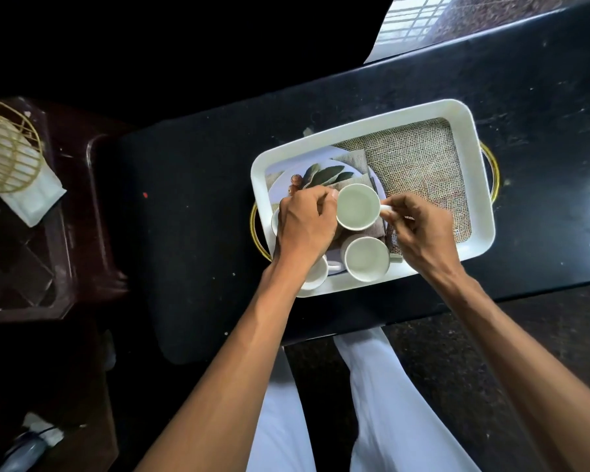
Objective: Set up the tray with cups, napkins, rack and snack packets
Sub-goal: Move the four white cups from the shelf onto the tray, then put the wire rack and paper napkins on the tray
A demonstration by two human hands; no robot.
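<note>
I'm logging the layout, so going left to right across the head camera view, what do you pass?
Gold wire rack → left hand → held cup → right hand → tray's right gold handle.

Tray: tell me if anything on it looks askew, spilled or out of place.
Nothing is spilled or broken. All the cups crowd the tray's left end on a plate, over napkins lying askew, while the burlap on the right is bare. The rack sits off the tray, on the side table.
</note>
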